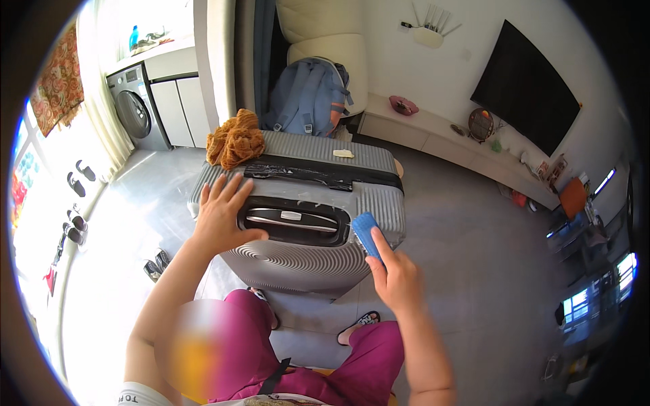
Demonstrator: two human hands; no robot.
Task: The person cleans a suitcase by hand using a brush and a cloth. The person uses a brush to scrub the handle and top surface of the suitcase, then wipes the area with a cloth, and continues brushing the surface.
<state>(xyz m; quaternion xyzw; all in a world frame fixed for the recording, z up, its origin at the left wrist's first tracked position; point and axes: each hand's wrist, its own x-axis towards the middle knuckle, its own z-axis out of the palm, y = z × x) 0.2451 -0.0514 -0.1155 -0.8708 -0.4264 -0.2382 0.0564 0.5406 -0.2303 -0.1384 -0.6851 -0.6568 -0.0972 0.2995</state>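
Note:
A grey ribbed suitcase (284, 265) stands upright in front of my knees. My left hand (222, 215) rests on its top with the fingers spread, left of the recessed carry handle (291, 217). In my right hand (395, 274) is a blue scrub brush (366, 230), pressed on the top near the right corner, beside the handle recess. White foam streaks lie along the black zip strip (298, 174) and around the brush. A crumpled orange-brown cloth (235, 141) lies at the far left of the top. Farther back on the right lies a pale bar of soap (343, 154).
Behind the suitcase, a blue backpack (306, 100) leans on a cream chair (328, 51). A low cabinet (433, 144) runs along the wall under a television (528, 88). On the left are a washing machine (137, 108) and several shoes (76, 227) on the floor.

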